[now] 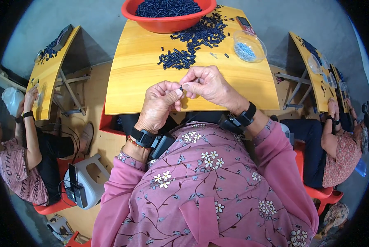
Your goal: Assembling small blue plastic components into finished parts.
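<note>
Over the near edge of the yellow table (127, 88), my two hands meet fingertip to fingertip. Thumb and forefinger of my left hand (157, 103) are closed on a small black piece (181, 88). My right hand (213, 85) pinches at the same spot, its fingers curled; what lies inside that pinch is too small and hidden to make out. Just beyond the hands is a small heap of short black tube-shaped pieces (177, 59). A larger spread of the same pieces (205, 33) reaches back to a red basin (164, 25) filled with more of them.
A clear round dish (258, 52) holds small pale-blue pieces at the right, with a red-and-black phone (245, 25) behind it. Tiny thin bits (213, 55) lie near the dish. People sit at side tables (46, 82) left and right; a grey stool (87, 177) stands at left.
</note>
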A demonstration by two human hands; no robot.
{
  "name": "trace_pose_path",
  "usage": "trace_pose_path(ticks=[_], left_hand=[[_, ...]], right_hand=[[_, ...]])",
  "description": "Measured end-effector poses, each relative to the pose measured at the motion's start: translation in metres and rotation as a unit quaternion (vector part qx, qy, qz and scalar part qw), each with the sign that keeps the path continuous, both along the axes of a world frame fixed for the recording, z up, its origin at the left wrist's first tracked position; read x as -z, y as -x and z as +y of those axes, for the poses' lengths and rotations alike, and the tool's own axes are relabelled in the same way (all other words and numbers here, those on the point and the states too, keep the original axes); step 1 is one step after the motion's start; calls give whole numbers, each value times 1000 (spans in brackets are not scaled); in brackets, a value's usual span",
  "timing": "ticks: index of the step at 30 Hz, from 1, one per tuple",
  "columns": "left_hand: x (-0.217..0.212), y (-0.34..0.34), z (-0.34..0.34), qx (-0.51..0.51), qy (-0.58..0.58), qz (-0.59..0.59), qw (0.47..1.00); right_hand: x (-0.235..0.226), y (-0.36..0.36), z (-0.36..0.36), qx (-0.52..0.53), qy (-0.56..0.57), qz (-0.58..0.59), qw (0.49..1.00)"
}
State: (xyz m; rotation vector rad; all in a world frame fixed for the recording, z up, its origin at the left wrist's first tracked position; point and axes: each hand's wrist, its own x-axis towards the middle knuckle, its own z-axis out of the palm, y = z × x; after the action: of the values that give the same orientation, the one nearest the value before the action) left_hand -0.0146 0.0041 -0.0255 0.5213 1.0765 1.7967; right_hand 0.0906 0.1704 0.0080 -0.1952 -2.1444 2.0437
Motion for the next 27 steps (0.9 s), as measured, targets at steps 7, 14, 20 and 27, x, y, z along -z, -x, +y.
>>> trace_pose_path(ticks=[7, 14, 20, 27], left_hand=[[0, 0, -1, -17, 16, 21, 1000], [-4, 2, 1, -20, -27, -87, 996], [-5, 2, 0, 7, -46, -85, 995], [-8, -3, -1, -8, -19, -44, 999]], right_hand=[[-6, -4, -3, 4, -74, 2, 997], [-4, -2, -15, 41, -310, 134, 940], [-8, 5, -16, 15, -443, 142, 885], [-10, 2, -17, 34, -427, 148, 891]])
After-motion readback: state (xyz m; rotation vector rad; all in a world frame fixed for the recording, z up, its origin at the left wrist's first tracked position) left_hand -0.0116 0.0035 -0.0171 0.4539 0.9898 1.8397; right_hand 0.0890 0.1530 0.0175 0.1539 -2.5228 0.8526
